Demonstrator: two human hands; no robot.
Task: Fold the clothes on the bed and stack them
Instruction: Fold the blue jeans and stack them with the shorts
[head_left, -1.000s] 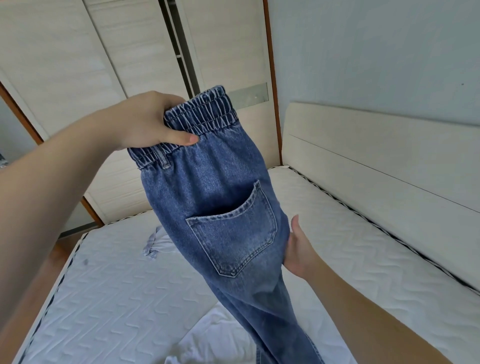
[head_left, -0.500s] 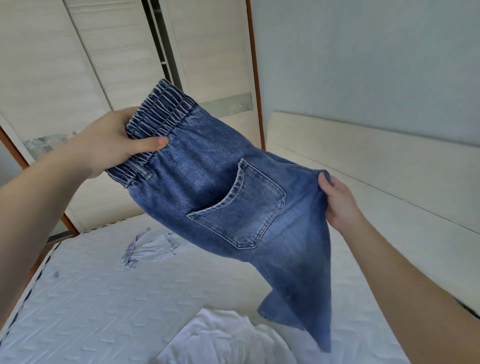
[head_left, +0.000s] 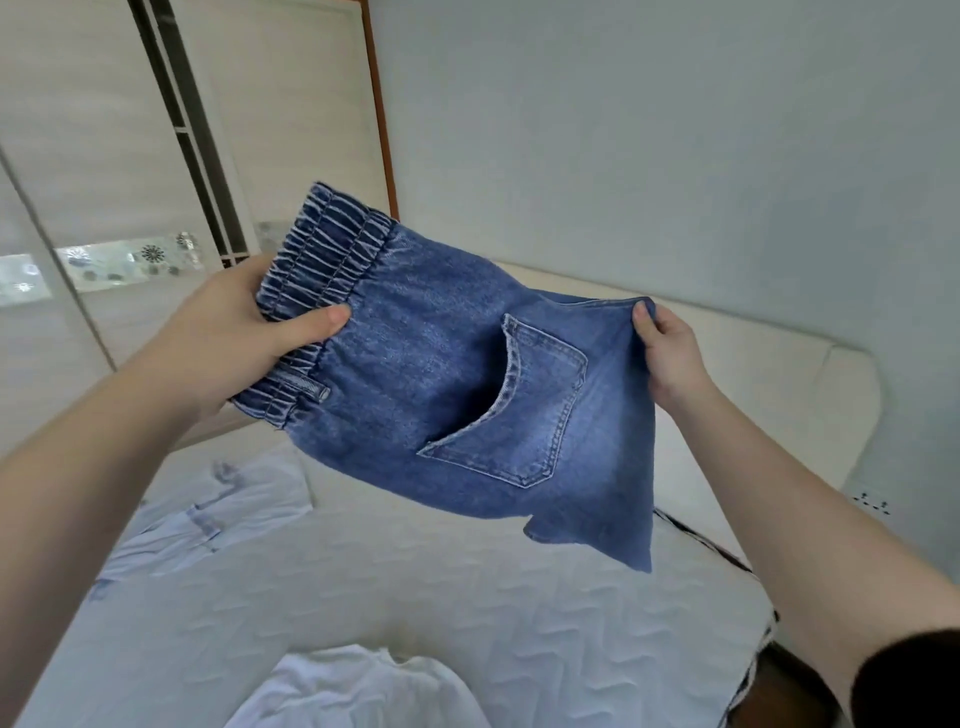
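Swung up from hanging to near-level, blue jeans (head_left: 447, 395) now stretch mid-air above the bed (head_left: 467, 597), back pocket facing cam, loose denim drooping at lower right. Left hand (head_left: 234, 338) grips the elastic waistband, thumb on top, fingers curled under; right hand (head_left: 670, 353) pinches a raised fold of fabric at the far side. Pale blue shirt (head_left: 208, 514) lies crumpled on the mattress at left; white garment (head_left: 358, 691) at near edge; headboard (head_left: 769, 384) behind.

Soft even daylight, no hard shadows, wide-angle bend at edges, slight motion blur, bg a bit soft
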